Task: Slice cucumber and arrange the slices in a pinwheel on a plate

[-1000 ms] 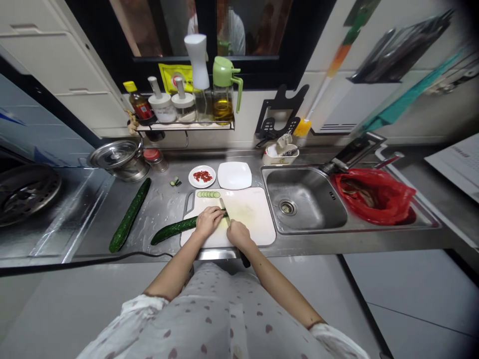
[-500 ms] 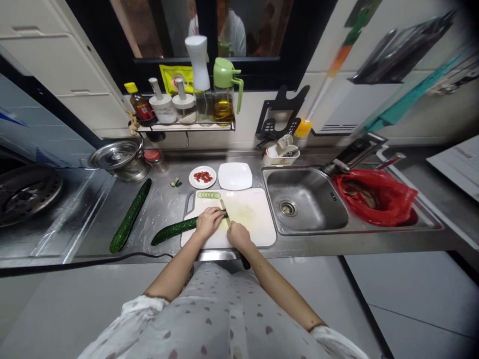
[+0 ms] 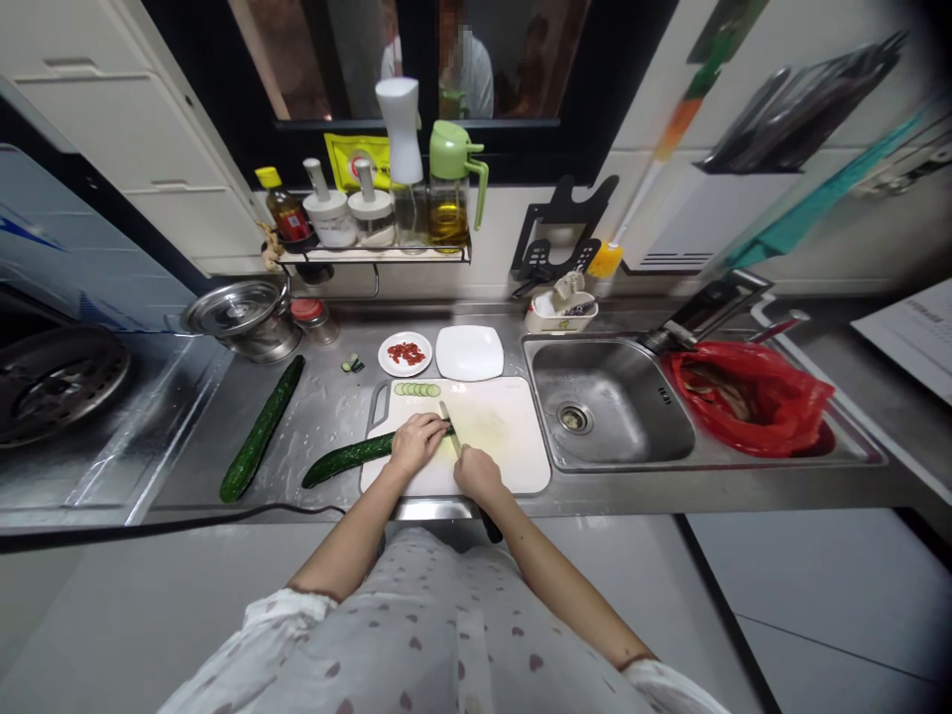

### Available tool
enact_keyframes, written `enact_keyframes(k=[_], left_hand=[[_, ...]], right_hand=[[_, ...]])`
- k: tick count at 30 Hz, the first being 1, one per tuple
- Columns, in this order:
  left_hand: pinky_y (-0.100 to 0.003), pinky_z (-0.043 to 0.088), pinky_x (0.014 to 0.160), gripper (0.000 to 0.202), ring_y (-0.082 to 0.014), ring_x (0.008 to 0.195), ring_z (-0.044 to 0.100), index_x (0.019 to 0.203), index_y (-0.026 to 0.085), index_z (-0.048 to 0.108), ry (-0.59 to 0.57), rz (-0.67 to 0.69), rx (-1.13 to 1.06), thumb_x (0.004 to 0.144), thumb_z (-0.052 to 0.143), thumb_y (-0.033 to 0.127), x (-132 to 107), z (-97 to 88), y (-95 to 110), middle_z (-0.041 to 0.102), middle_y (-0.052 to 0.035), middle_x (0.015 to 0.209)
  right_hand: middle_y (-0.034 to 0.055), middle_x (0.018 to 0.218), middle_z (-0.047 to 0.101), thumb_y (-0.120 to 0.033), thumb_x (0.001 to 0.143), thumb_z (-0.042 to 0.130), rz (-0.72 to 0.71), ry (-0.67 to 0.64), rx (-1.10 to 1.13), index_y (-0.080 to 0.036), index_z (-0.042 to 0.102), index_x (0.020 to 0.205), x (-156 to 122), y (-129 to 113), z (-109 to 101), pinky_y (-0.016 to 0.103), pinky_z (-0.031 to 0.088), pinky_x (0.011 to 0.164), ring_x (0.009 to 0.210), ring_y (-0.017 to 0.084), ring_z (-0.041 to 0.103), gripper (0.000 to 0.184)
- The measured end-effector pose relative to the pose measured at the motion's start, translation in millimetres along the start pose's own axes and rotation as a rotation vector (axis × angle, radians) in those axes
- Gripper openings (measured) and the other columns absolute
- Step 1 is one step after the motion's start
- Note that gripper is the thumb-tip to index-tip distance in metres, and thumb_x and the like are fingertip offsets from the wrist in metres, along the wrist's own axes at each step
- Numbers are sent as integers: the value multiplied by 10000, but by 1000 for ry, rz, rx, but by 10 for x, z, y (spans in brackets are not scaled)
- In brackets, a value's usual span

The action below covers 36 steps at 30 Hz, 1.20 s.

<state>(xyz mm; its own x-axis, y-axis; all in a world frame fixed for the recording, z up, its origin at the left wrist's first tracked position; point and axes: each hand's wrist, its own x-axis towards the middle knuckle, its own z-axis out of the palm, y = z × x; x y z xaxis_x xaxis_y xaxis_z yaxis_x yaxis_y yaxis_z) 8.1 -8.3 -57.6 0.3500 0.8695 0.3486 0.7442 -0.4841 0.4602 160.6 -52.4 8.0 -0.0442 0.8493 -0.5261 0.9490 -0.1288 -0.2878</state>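
Under my left hand (image 3: pixel 416 442), a long green cucumber (image 3: pixel 346 460) is held down, its left end reaching past the edge of the white cutting board (image 3: pixel 513 436). My right hand (image 3: pixel 478 476) is closed around a kitchen knife (image 3: pixel 450 420), whose blade stands at the cucumber's right end, close to my left fingertips. The black end of the handle shows below my fist. A row of cucumber slices (image 3: pixel 417 390) lies along the board's upper left. How far the blade has gone into the cucumber is hidden by my fingers.
Behind the board stand a plate of chopped red pieces (image 3: pixel 393 362) and a white plate (image 3: pixel 469 353). A second cucumber (image 3: pixel 262 431) lies at left, near a steel pot (image 3: pixel 260 337). At right are the sink (image 3: pixel 617 436) and a red plastic bag (image 3: pixel 788 416).
The knife and my right hand have shifted very slightly to the right. My left hand keeps its hold on the cucumber, and the slices look the same.
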Motion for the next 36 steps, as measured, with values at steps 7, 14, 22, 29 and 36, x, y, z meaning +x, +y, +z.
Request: enact_keyframes(k=[7,14,22,29,36], left_hand=[[-293,495,819,215,-156,942,579,987,265,712,0,-3,-1,910,514,298,8,-1,-1,666,-33,1007],[-292,492,800,209,-157,925,582,976,266,711,6,-7,0,910,516,306,5,12,-3,670,-27,1005],[-295,489,815,200,-156,933,582,980,262,707,8,3,4,908,524,299,3,10,-5,668,-26,1013],[-298,487,828,192,-157,937,583,974,260,706,8,3,-7,903,531,292,5,15,-13,669,-26,1016],[-296,483,847,206,-156,948,585,979,264,709,-8,-25,-10,908,519,296,6,3,-3,672,-21,1033]], right_hand=[[170,1038,670,-139,900,356,25,-6,-28,-116,566,1102,-90,76,140,308,447,781,1011,243,634,293],[170,1041,669,-146,899,344,5,28,-4,-121,570,1097,31,10,102,308,445,780,1016,242,632,301],[170,1043,670,-145,897,347,1,29,-7,-119,569,1098,25,-8,67,311,449,774,1018,247,632,301],[167,1031,673,-156,899,350,11,21,-20,-121,568,1093,-63,71,150,309,442,773,1013,244,633,294],[172,1054,667,-138,897,348,26,-3,-24,-116,558,1115,-80,62,147,309,437,783,1018,238,629,304]])
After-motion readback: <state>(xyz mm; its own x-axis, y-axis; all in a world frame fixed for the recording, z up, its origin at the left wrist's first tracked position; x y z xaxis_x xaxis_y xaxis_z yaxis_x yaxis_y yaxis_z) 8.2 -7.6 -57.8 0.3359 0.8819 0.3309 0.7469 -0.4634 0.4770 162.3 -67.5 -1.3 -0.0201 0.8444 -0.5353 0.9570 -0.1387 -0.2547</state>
